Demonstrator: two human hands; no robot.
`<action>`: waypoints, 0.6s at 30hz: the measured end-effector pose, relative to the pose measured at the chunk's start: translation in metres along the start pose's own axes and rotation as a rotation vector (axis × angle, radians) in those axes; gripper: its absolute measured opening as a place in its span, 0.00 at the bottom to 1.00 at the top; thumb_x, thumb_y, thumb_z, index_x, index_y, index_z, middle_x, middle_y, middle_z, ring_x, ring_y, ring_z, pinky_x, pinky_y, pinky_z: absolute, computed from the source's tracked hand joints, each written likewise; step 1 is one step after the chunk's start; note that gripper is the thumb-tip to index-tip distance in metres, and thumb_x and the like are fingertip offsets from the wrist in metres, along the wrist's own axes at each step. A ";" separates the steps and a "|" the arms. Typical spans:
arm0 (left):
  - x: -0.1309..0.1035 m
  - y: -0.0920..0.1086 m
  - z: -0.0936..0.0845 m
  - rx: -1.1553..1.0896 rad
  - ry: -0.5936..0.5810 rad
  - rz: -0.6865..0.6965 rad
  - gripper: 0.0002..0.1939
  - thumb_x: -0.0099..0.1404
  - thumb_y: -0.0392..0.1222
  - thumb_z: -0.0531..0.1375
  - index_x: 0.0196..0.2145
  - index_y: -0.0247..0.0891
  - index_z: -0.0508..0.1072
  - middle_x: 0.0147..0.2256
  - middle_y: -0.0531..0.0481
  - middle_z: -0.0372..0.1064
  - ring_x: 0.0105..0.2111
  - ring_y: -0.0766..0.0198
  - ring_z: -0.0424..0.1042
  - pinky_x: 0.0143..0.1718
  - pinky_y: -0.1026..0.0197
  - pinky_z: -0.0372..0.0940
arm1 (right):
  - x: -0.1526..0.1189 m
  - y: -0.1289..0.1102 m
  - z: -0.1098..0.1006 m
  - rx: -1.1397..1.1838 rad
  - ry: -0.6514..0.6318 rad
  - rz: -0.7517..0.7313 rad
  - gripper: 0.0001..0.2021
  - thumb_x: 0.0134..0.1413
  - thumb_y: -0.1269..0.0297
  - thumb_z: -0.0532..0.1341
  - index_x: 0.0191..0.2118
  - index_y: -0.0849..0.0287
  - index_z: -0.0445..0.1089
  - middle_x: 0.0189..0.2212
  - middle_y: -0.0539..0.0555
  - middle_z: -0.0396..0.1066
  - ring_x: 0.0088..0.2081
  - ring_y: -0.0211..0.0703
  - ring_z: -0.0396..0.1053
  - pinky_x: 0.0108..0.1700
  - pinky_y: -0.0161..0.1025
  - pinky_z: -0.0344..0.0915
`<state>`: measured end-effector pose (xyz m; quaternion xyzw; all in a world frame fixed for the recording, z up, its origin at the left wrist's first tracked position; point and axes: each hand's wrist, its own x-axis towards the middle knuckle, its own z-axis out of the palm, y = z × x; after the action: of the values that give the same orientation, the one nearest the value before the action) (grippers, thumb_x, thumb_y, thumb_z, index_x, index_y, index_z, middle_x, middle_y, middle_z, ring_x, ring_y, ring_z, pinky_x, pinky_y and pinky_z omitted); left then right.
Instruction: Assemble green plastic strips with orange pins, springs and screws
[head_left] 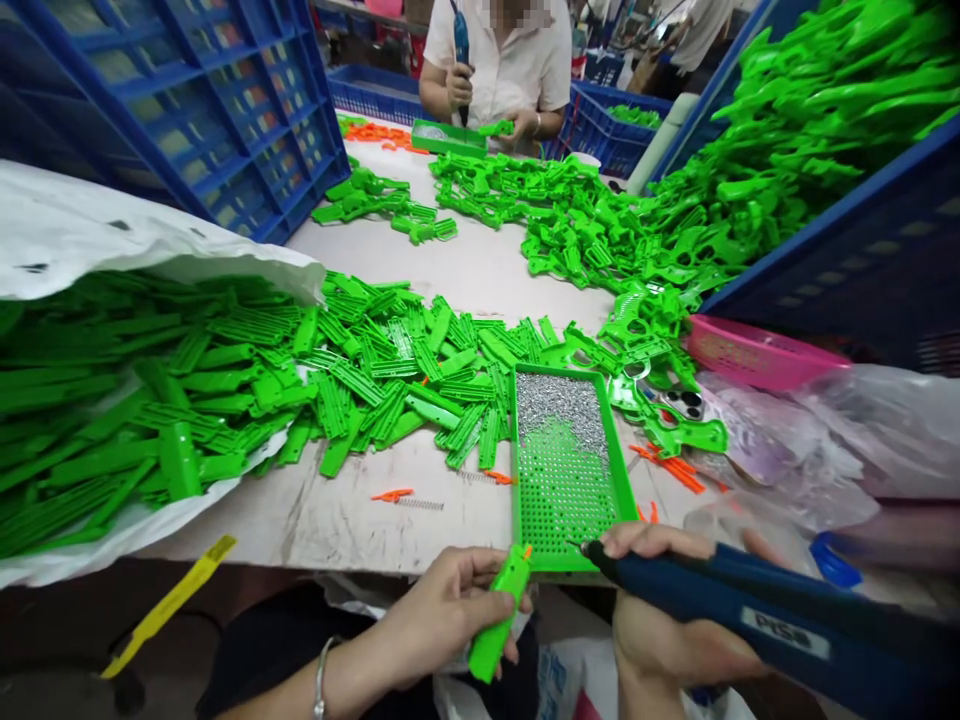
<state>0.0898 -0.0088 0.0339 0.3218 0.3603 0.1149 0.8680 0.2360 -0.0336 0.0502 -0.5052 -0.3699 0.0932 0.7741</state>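
Near the table's front edge, my left hand (450, 610) is closed around a long green plastic toy-gun part (496, 622), an orange bit showing at its upper end. In my right hand (667, 630) lies a dark blue electric screwdriver (720, 615), its tip pointing left over the lower edge of a green screw tray (516, 500). Small silver screws (562, 400) are heaped at the tray's far end; its perforated floor shows nearer me. Left of the tray, an orange piece (392, 495) and a thin spring (420, 505) lie on the table.
A white sack (150, 235) spills green slats (405, 370) at left. Green toy-gun halves (555, 200) cover the table's far right, below a heaped blue crate (840, 230). Another blue crate (202, 100) stands upper left. A pink basket (765, 355) sits right. A co-worker (502, 70) works opposite.
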 end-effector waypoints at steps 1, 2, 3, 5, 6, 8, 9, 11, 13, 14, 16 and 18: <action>0.000 0.000 0.000 0.009 0.008 -0.001 0.08 0.51 0.40 0.60 0.30 0.35 0.71 0.28 0.51 0.66 0.20 0.68 0.67 0.19 0.68 0.62 | 0.000 0.006 0.002 0.003 0.001 0.015 0.26 0.47 0.42 0.54 0.47 0.55 0.53 0.22 0.46 0.61 0.19 0.39 0.59 0.23 0.39 0.61; 0.000 0.001 0.001 0.017 0.010 -0.001 0.07 0.51 0.40 0.60 0.30 0.35 0.71 0.27 0.52 0.66 0.19 0.69 0.67 0.18 0.68 0.62 | -0.001 0.011 0.002 0.002 -0.003 0.019 0.26 0.47 0.41 0.54 0.45 0.56 0.54 0.21 0.46 0.60 0.19 0.38 0.59 0.23 0.39 0.61; 0.000 0.001 0.001 0.024 0.009 -0.001 0.07 0.51 0.40 0.59 0.30 0.34 0.71 0.25 0.52 0.66 0.19 0.69 0.67 0.18 0.68 0.61 | -0.001 0.015 0.002 -0.001 -0.002 0.020 0.26 0.47 0.41 0.53 0.44 0.56 0.54 0.21 0.45 0.59 0.19 0.38 0.59 0.22 0.38 0.60; 0.001 0.002 0.002 0.041 0.005 -0.002 0.07 0.52 0.40 0.59 0.30 0.34 0.72 0.22 0.53 0.65 0.18 0.69 0.66 0.18 0.69 0.61 | -0.003 0.021 0.001 -0.011 0.012 -0.001 0.25 0.47 0.41 0.53 0.43 0.57 0.54 0.21 0.45 0.59 0.18 0.37 0.59 0.22 0.38 0.60; 0.001 0.003 0.002 0.051 0.002 -0.005 0.07 0.52 0.40 0.58 0.30 0.34 0.72 0.21 0.54 0.64 0.18 0.70 0.66 0.18 0.69 0.61 | -0.003 0.023 0.000 -0.012 0.014 -0.003 0.25 0.47 0.41 0.54 0.43 0.57 0.54 0.21 0.45 0.59 0.18 0.37 0.59 0.22 0.38 0.60; 0.002 0.003 0.002 0.061 0.000 -0.019 0.08 0.53 0.40 0.58 0.30 0.34 0.72 0.21 0.54 0.65 0.17 0.70 0.65 0.18 0.69 0.61 | -0.003 0.025 -0.001 -0.007 0.011 -0.003 0.25 0.46 0.42 0.55 0.42 0.57 0.54 0.21 0.45 0.60 0.19 0.37 0.60 0.22 0.38 0.60; 0.002 0.003 0.001 0.062 -0.004 -0.028 0.08 0.52 0.40 0.58 0.30 0.33 0.72 0.22 0.53 0.65 0.17 0.71 0.65 0.18 0.70 0.61 | -0.002 0.025 -0.001 0.007 -0.011 -0.004 0.25 0.46 0.42 0.55 0.41 0.56 0.55 0.21 0.45 0.60 0.19 0.38 0.60 0.22 0.38 0.61; 0.003 0.001 -0.001 0.056 -0.020 -0.043 0.09 0.52 0.41 0.59 0.30 0.33 0.72 0.23 0.53 0.66 0.18 0.71 0.66 0.18 0.70 0.61 | -0.001 0.026 0.000 0.046 -0.078 -0.017 0.23 0.46 0.42 0.56 0.40 0.56 0.56 0.21 0.45 0.61 0.19 0.38 0.60 0.20 0.37 0.60; 0.004 -0.002 -0.003 0.043 -0.034 -0.055 0.11 0.51 0.41 0.60 0.32 0.33 0.71 0.23 0.53 0.65 0.19 0.70 0.66 0.18 0.70 0.62 | 0.001 0.026 0.002 0.086 -0.149 -0.024 0.22 0.46 0.43 0.56 0.38 0.56 0.57 0.20 0.45 0.62 0.18 0.38 0.60 0.19 0.36 0.60; 0.004 -0.003 -0.004 0.037 -0.036 -0.061 0.11 0.51 0.42 0.60 0.32 0.33 0.71 0.23 0.53 0.65 0.19 0.70 0.66 0.18 0.70 0.62 | 0.001 0.024 0.004 0.093 -0.169 -0.020 0.22 0.46 0.43 0.57 0.38 0.56 0.58 0.20 0.45 0.62 0.18 0.38 0.60 0.19 0.36 0.60; 0.004 -0.005 -0.005 0.031 -0.035 -0.072 0.13 0.51 0.43 0.60 0.33 0.32 0.71 0.23 0.53 0.65 0.18 0.71 0.65 0.18 0.69 0.62 | 0.001 0.018 0.005 0.069 -0.127 -0.044 0.22 0.46 0.43 0.56 0.40 0.56 0.58 0.21 0.45 0.62 0.18 0.38 0.60 0.19 0.37 0.60; 0.004 -0.005 -0.005 0.048 -0.033 -0.073 0.14 0.51 0.44 0.60 0.33 0.32 0.71 0.22 0.54 0.64 0.18 0.71 0.65 0.18 0.69 0.62 | -0.001 0.007 -0.001 -0.002 -0.115 -0.059 0.18 0.50 0.44 0.52 0.38 0.54 0.60 0.21 0.46 0.61 0.18 0.38 0.60 0.20 0.38 0.61</action>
<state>0.0891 -0.0088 0.0257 0.3313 0.3602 0.0692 0.8693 0.2373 -0.0317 0.0433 -0.4888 -0.4288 0.0989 0.7533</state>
